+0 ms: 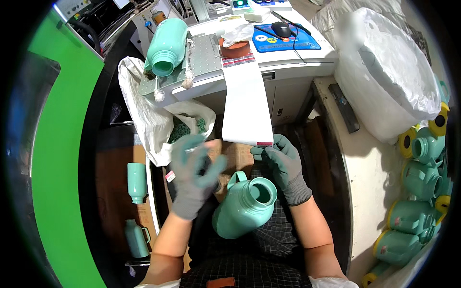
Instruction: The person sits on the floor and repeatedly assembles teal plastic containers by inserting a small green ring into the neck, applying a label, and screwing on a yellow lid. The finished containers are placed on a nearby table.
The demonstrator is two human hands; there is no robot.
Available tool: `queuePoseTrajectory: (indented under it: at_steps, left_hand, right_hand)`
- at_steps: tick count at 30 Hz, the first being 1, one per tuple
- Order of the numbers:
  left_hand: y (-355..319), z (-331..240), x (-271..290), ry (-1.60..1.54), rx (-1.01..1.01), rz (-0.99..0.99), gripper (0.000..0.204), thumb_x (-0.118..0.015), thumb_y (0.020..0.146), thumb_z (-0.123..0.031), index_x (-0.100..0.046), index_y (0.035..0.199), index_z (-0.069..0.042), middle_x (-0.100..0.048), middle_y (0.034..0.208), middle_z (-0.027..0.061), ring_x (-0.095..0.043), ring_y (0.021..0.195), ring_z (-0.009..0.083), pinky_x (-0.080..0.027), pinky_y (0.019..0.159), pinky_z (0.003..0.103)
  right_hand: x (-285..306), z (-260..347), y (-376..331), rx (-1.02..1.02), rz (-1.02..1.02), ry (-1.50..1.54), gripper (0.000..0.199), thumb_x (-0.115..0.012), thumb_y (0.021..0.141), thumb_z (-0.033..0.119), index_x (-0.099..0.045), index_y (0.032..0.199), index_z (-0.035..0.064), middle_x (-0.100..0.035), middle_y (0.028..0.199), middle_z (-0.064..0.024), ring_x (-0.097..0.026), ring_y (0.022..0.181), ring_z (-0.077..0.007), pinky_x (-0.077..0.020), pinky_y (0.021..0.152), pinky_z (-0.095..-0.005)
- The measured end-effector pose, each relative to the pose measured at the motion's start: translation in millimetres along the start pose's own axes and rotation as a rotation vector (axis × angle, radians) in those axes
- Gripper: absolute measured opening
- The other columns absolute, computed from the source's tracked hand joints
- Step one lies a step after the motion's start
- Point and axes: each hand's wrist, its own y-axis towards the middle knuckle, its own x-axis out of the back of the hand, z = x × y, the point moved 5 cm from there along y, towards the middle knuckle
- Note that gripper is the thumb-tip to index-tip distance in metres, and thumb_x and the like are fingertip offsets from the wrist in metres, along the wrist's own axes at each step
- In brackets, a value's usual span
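Observation:
My right hand (284, 161), in a grey glove with green fingertips, pinches the lower end of a white paper strip (247, 103) near a small dark red label (264, 143). The strip hangs down from the desk toward my lap. Left of it, my gloved left hand (194, 175) is raised with its fingers spread and somewhat blurred; I see nothing held in it. Between my forearms a mint green vacuum jug body (242, 209) rests on my lap, tilted, its open mouth facing up and its handle toward the desk.
Another green jug body (167, 47) lies on a perforated metal plate (204, 55) on the desk. An orange-brown tape roll (235, 49) and a mouse (281, 30) are beside it. White bags (144, 115) hang left; a large white sack (384, 72) and several green jugs (413, 216) stand right.

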Motion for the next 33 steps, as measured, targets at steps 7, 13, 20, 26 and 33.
queuePoseTrajectory:
  at_steps: [7,13,20,26,33]
  left_hand:
    - [35.9,-40.7,-72.3,0.079,-0.346,0.114,0.025,-0.080,0.080,-0.027,-0.072,0.099,-0.015,-0.065,0.113,0.0027,-0.056,0.116,0.0312,-0.039,0.111,0.056]
    - [30.8,-50.6,-86.4,0.078,-0.363,0.092,0.018,-0.078,0.078,-0.016,-0.068,0.091,-0.010,-0.064,0.103,0.0087,-0.057,0.113,0.0361,-0.037,0.111,0.059]
    - [15.2,-72.0,-69.3,0.086,-0.344,0.094,0.017,-0.075,0.084,-0.015,-0.063,0.093,-0.006,-0.061,0.112,0.0100,-0.054,0.117,0.0363,-0.040,0.108,0.060]
    - [-75.2,3.9,-51.1,-0.688,0.642,0.020,0.010,-0.066,0.089,0.006,-0.057,0.089,0.002,-0.062,0.095,0.0091,-0.061,0.087,0.0165,-0.053,0.080,0.033]
    - [-149.0,-51.2,-69.8,-0.882,0.065,0.663,0.048,-0.077,0.089,-0.023,-0.057,0.125,0.001,-0.063,0.116,0.0146,-0.061,0.103,0.0242,-0.048,0.093,0.039]
  right_hand:
    - [3.7,9.2,-7.5,0.038,-0.049,-0.041,0.028,-0.057,0.097,0.010,-0.062,0.121,-0.0032,-0.070,0.106,-0.0091,-0.066,0.093,-0.0136,-0.0542,0.085,-0.0286]
    - [23.7,11.0,-7.7,0.315,-0.119,-0.398,0.033,-0.064,0.096,0.015,-0.059,0.125,-0.0001,-0.065,0.109,-0.0087,-0.062,0.100,-0.0159,-0.0527,0.089,-0.0335]
    - [25.5,-6.5,-12.2,0.153,-0.005,-0.083,0.057,-0.065,0.095,0.010,-0.041,0.146,-0.0014,-0.057,0.134,-0.0125,-0.061,0.108,-0.0142,-0.0527,0.093,-0.0310]
    - [49.8,28.1,-100.2,-0.213,-0.206,-0.182,0.039,-0.057,0.108,0.029,-0.054,0.138,0.0055,-0.063,0.081,-0.0045,-0.057,0.058,-0.0077,-0.0494,0.053,-0.0224]
    - [57.3,5.7,-217.9,-0.615,0.059,-0.378,0.069,-0.052,0.105,0.050,-0.036,0.157,0.0086,-0.046,0.152,-0.0276,-0.055,0.133,-0.0344,-0.0498,0.107,-0.0409]
